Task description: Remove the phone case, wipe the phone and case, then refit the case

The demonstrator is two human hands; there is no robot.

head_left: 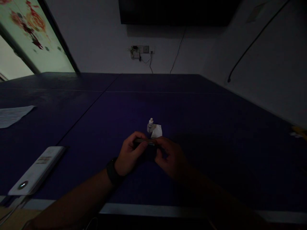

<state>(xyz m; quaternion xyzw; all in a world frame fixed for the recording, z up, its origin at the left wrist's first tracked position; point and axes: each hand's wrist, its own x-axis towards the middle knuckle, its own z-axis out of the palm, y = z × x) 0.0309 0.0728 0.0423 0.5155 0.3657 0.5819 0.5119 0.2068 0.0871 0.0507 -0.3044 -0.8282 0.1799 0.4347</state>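
Note:
My left hand (131,150), with a dark band on its wrist, grips the left end of a thin, dark, flat object (143,140) seen edge-on. Its kind is hard to make out in the dim light. At the object's right end, the bent fingers of my right hand (171,156) hold on too. Just beyond my hands stands a small clear bottle (150,126) with a white cap. Beside it lies a piece of white tissue or paper (157,130), its near edge close to my fingers.
The dark blue table (203,115) spreads wide around my hands. At the left lies a long white device (38,171) with a cable, and farther back a printed sheet (15,115). Beyond the table, a wall carries sockets (141,49) and a dark screen (179,11).

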